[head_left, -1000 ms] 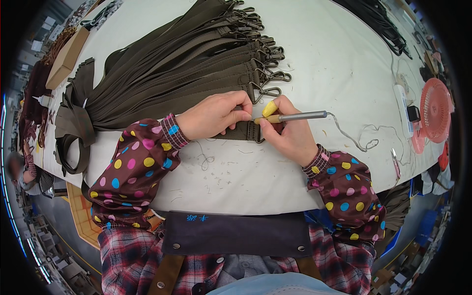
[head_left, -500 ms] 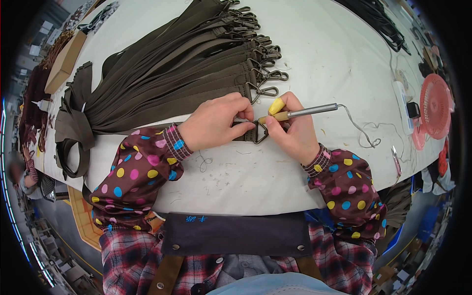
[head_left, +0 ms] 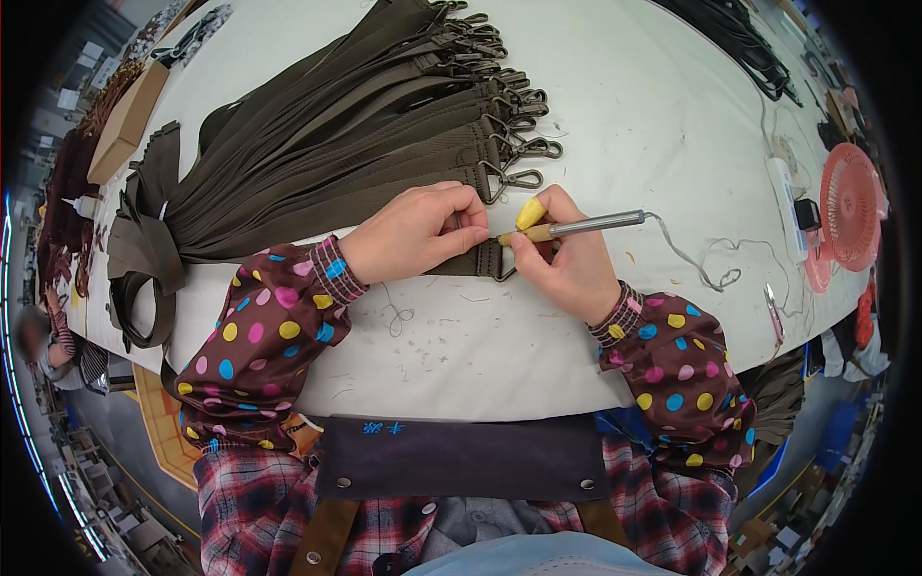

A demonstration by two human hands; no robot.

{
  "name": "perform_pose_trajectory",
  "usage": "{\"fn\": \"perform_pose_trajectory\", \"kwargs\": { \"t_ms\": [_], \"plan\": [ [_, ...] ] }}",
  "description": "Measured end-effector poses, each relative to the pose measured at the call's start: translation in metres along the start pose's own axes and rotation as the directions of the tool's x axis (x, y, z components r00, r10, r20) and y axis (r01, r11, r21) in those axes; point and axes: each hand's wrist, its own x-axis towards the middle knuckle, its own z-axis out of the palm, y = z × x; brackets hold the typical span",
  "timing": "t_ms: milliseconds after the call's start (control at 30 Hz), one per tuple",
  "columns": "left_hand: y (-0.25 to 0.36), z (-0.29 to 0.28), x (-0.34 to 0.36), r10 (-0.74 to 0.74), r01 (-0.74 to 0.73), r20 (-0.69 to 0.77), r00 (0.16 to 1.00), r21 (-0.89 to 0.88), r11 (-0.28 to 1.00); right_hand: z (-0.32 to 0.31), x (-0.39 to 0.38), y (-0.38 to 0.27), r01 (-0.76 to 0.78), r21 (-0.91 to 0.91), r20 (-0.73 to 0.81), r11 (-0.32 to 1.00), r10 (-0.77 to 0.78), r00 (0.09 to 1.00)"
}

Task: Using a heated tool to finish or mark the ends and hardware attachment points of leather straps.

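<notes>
My left hand (head_left: 413, 228) pinches the end of a dark olive webbing strap (head_left: 465, 263) flat on the white table. A metal ring (head_left: 503, 273) is fixed at that strap's end, between my two hands. In my right hand (head_left: 574, 269) is a corded, pen-shaped soldering iron (head_left: 603, 223) with a silver tube and a tan front part. Its tip points left and meets the strap end near my left fingertips; the exact contact is hidden. A yellow cover (head_left: 531, 212) sits on my right index fingertip. Just beyond lies a bundle of similar straps (head_left: 327, 154) with metal snap hooks (head_left: 521, 179).
Grey cord (head_left: 711, 283) trails right toward a white power strip (head_left: 788, 206). Pink plastic baskets (head_left: 850, 206) and small snips (head_left: 773, 315) lie at the right. A cardboard box (head_left: 127, 123) stands far left, and black cords (head_left: 740, 43) lie far right. Another person (head_left: 53, 346) is at the left edge.
My right hand and the iron have shifted slightly left, bringing the tip closer to my left fingertips. The left fingers have edged a little left and now cover the strap end differently.
</notes>
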Motion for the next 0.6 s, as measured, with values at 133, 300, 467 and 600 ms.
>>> {"fn": "perform_pose_trajectory", "kwargs": {
  "t_ms": [133,300,467,600],
  "plan": [
    [-0.0002,0.0003,0.0007,0.005,-0.005,0.003,1.000,0.003,1.000,-0.0006,0.0003,0.0005,0.025,-0.032,-0.004,0.999,-0.025,1.000],
    [-0.0002,-0.0001,0.0001,0.001,-0.001,0.007,1.000,0.010,1.000,0.0007,0.0007,0.0003,0.024,-0.034,-0.003,0.999,-0.025,1.000],
    [0.0026,-0.0009,0.0002,-0.008,0.008,0.014,1.000,0.010,1.000,0.0007,0.0006,0.0009,0.035,-0.044,-0.007,0.998,-0.035,0.999],
    [0.0022,-0.0016,-0.0002,-0.013,0.013,0.030,0.999,0.002,1.000,-0.0006,-0.0002,-0.0014,-0.015,-0.069,0.046,0.998,0.018,0.999]
  ]
}}
